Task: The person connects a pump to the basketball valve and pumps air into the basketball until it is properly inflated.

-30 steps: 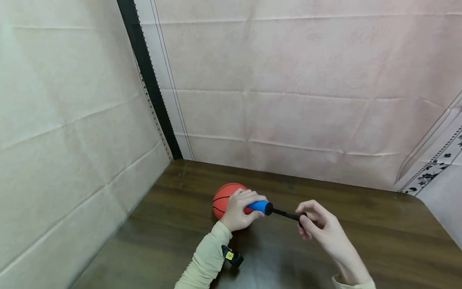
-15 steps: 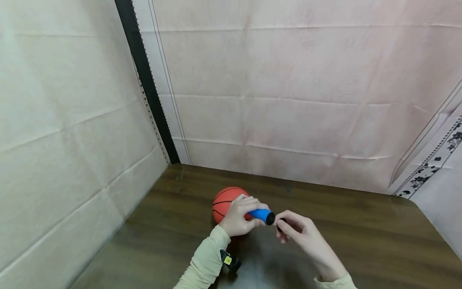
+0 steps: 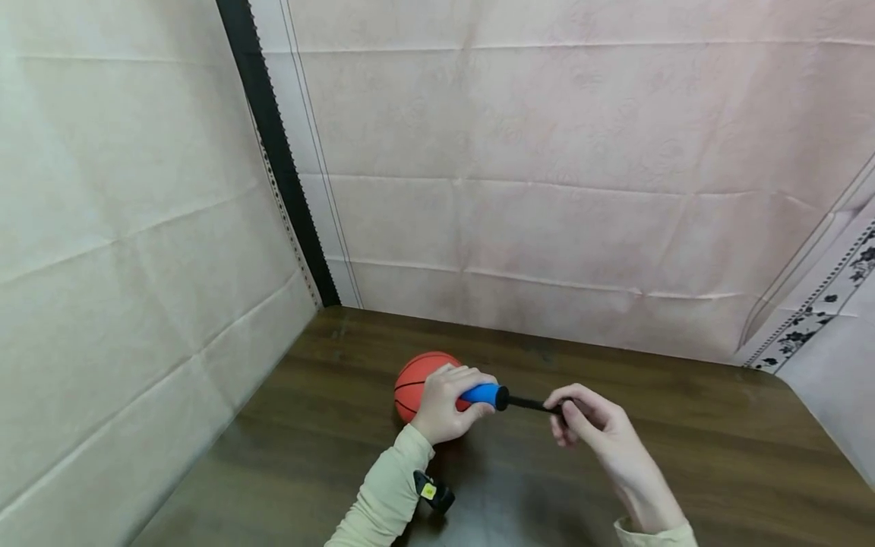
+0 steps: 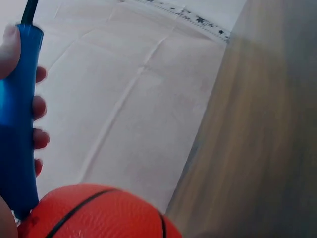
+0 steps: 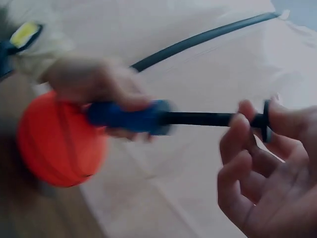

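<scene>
A blue hand pump [image 3: 481,395] lies across the head view, its near end against a small red basketball [image 3: 412,384] on the table. My left hand [image 3: 447,403] wraps round the pump's blue barrel; the left wrist view shows fingertips [image 4: 40,106] curled about it. From the barrel's right end a black rod [image 5: 198,118] sticks out. My right hand [image 3: 595,425] pinches the black handle [image 5: 266,120] at the rod's end between thumb and fingers. Where the pump meets the ball is partly hidden by my left hand in the head view.
The brown wooden table [image 3: 307,456] carries all of this. A pale creased cloth wall [image 3: 547,190] rises behind it, with another cloth wall [image 3: 137,266] at the left. A black camera [image 3: 437,494] is strapped on my left wrist.
Half a second ago the right hand had pushed the handle up against the barrel. Now it has drawn back right, and the rod shows again. The left hand and ball shift only slightly left.
</scene>
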Action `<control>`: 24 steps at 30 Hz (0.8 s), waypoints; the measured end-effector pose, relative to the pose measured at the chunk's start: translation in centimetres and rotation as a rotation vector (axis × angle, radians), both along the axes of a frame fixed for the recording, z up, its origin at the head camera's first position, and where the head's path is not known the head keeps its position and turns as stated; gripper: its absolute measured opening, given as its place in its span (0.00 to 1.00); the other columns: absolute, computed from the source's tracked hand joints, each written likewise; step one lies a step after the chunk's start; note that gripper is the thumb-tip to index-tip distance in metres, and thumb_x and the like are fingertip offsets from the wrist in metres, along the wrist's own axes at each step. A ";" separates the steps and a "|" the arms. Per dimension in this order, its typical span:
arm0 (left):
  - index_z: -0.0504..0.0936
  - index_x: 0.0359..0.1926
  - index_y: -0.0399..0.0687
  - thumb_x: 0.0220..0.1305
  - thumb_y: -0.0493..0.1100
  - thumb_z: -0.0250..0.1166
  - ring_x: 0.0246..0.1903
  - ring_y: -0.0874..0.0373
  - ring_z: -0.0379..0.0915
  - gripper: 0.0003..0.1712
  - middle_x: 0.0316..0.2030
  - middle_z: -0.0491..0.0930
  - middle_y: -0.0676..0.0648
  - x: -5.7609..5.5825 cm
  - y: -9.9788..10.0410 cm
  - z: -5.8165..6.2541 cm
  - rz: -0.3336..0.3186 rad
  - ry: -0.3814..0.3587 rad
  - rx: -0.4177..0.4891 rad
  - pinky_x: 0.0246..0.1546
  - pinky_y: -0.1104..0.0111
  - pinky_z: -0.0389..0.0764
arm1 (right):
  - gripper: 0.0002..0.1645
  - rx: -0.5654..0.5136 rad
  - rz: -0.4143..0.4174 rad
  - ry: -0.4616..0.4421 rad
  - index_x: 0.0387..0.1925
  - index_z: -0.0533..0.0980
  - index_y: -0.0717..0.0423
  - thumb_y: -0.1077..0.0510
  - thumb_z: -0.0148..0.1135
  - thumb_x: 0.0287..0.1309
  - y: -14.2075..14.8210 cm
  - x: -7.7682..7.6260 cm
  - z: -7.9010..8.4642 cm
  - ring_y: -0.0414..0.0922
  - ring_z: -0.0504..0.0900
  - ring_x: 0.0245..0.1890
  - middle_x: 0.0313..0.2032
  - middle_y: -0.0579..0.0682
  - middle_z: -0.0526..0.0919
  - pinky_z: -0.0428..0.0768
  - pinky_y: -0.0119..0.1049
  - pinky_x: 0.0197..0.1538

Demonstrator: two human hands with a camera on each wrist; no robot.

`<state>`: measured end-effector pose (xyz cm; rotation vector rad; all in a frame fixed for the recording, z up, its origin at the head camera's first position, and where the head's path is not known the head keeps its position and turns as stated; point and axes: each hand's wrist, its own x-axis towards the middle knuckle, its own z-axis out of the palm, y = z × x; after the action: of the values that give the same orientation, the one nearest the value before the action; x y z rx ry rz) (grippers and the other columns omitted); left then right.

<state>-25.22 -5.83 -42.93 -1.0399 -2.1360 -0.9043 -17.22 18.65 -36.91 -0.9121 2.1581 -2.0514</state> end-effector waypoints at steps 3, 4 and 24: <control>0.82 0.46 0.57 0.64 0.60 0.60 0.35 0.64 0.80 0.18 0.38 0.86 0.55 0.2 0.5 -0.1 0.029 0.044 -0.026 0.40 0.73 0.75 | 0.12 -0.008 -0.031 -0.072 0.47 0.74 0.56 0.60 0.44 0.74 -1.4 -1.0 -1.4 0.35 0.77 0.24 0.26 0.41 0.79 0.77 0.32 0.28; 0.82 0.46 0.57 0.65 0.62 0.58 0.35 0.64 0.80 0.19 0.37 0.86 0.56 0.2 0.6 -0.2 0.035 0.060 -0.038 0.40 0.74 0.75 | 0.12 -0.002 -0.030 -0.077 0.47 0.74 0.57 0.60 0.44 0.74 -1.8 -1.3 -1.8 0.35 0.77 0.24 0.26 0.41 0.79 0.76 0.31 0.27; 0.80 0.49 0.52 0.67 0.69 0.43 0.41 0.58 0.79 0.32 0.42 0.86 0.50 0.2 0.0 0.5 -0.071 -0.042 0.021 0.46 0.64 0.77 | 0.11 0.008 -0.013 0.101 0.43 0.72 0.60 0.71 0.42 0.70 0.2 1.8 1.5 0.47 0.69 0.19 0.19 0.51 0.70 0.71 0.39 0.26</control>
<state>-25.01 -5.79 -42.46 -1.1016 -2.1304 -0.9883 -15.41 18.81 -35.37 -1.0248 2.2245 -2.0434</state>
